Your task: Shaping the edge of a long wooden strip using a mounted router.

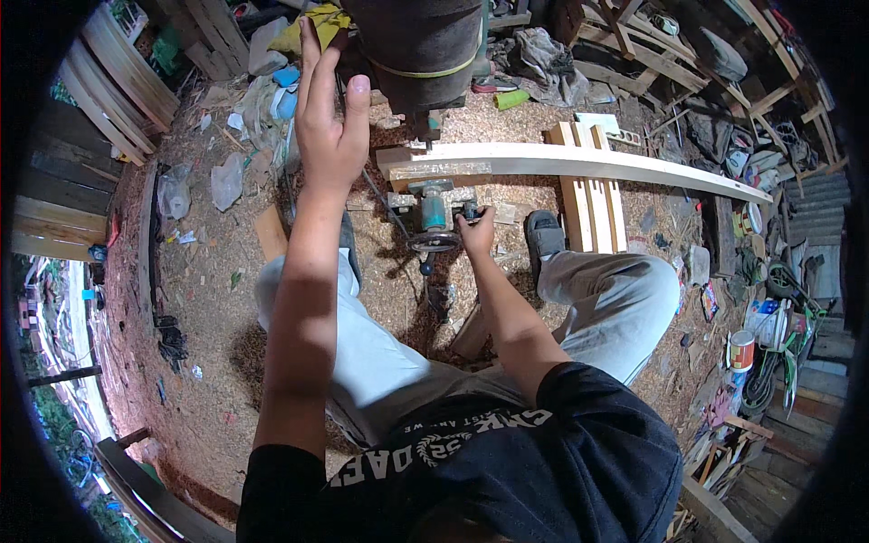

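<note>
My left hand (pixel 330 127) is raised beside the dark cylindrical motor housing (pixel 416 45) of an upright machine, fingers stretched out and the palm holding nothing that I can see. Below the housing, a tool bit (pixel 430 136) points down at the left end of a long pale wooden beam (pixel 579 161). The beam lies across the machine's table, against a teal clamp or slide (pixel 434 213) with a round handwheel (pixel 433 242) under it. On the right side of this slide, my right hand (pixel 479 233) has its fingers closed around a small dark knob (pixel 470 214).
Short wooden posts (pixel 588 213) stand under the beam by my right shoe (pixel 545 237). Wood shavings cover the ground. Boards (pixel 118 81) lean at the far left. A paint bucket (pixel 741 348) and scrap wood lie to the right, with a yellow cloth (pixel 312 27) behind my left hand.
</note>
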`<act>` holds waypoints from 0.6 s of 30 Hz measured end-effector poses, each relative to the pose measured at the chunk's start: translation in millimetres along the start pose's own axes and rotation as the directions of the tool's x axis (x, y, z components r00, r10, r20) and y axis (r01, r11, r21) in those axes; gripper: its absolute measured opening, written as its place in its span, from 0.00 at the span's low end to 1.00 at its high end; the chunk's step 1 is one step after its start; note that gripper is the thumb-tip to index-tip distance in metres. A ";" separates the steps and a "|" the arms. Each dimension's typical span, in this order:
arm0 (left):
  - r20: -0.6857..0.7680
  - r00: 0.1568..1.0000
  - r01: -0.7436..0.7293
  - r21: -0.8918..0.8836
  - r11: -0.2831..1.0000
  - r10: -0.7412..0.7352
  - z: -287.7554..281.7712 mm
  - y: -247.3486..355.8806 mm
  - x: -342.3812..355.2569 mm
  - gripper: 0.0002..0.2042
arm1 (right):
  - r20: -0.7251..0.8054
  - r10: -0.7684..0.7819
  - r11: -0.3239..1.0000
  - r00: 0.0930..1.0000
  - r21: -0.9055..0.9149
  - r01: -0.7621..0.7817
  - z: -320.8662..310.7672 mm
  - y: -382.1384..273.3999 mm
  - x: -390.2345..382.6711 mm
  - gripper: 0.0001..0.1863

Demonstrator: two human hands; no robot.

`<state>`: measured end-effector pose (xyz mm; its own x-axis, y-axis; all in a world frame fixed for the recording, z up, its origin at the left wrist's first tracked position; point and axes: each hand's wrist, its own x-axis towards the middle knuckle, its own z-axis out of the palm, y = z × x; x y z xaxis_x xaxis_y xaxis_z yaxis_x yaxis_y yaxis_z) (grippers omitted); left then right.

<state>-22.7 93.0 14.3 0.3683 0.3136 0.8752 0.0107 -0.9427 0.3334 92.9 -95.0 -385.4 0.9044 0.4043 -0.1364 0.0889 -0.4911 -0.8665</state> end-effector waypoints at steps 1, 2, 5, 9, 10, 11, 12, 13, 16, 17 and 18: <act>-0.003 1.000 0.004 0.008 1.000 -0.004 -3.0 -1.5 -0.9 0.24 | 0.011 0.000 1.000 1.000 0.003 0.000 8.1 -1.9 -3.8 0.34; -0.007 1.000 0.006 0.006 1.000 -0.006 -2.7 -1.3 -0.1 0.23 | -0.028 -0.001 0.986 1.000 0.169 0.006 16.2 5.7 -3.3 0.33; -0.024 1.000 0.001 -0.096 0.995 -0.003 24.9 15.1 13.6 0.24 | -0.064 0.181 0.900 0.981 0.414 -0.139 6.8 80.1 52.5 0.33; -0.025 0.999 -0.025 -0.070 0.997 0.023 20.8 11.5 10.8 0.24 | 0.069 0.314 0.763 0.947 0.575 -0.295 21.9 83.7 49.0 0.34; -0.022 1.000 -0.021 -0.066 0.998 0.020 18.0 10.4 9.4 0.24 | 0.080 0.314 0.760 0.946 0.575 -0.301 20.4 72.8 41.1 0.34; -0.006 1.000 -0.005 -0.022 1.000 0.005 2.2 3.7 1.8 0.25 | 0.027 0.232 0.899 0.972 0.375 -0.225 27.1 41.5 14.9 0.35; -0.002 1.000 0.002 -0.005 1.000 -0.002 -4.2 0.3 -1.3 0.25 | -0.037 0.123 0.982 0.992 0.148 -0.116 23.2 23.4 3.4 0.37; -0.011 1.000 -0.006 -0.012 1.000 0.006 -0.7 0.7 0.4 0.25 | -0.052 0.121 0.983 0.991 0.144 -0.113 14.0 21.4 6.4 0.37; -0.016 1.000 0.004 -0.022 1.000 -0.004 9.1 4.7 3.2 0.25 | -0.155 -0.007 1.000 0.988 -0.025 0.003 -1.4 21.7 15.0 0.39; -0.009 1.000 0.029 -0.012 1.000 -0.029 10.1 5.5 2.8 0.25 | -0.161 -0.026 1.000 0.987 -0.022 0.023 -2.4 22.2 16.1 0.39; -0.009 1.000 0.028 -0.012 1.000 -0.028 10.1 5.7 1.6 0.25 | -0.162 -0.044 0.999 0.986 -0.018 0.042 -1.6 23.1 15.6 0.39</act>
<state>-12.7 86.9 14.1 0.3597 0.3409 0.8686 0.0101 -0.9323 0.3616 109.7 -101.2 -406.9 0.9553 0.2950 -0.0183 0.1339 -0.4874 -0.8628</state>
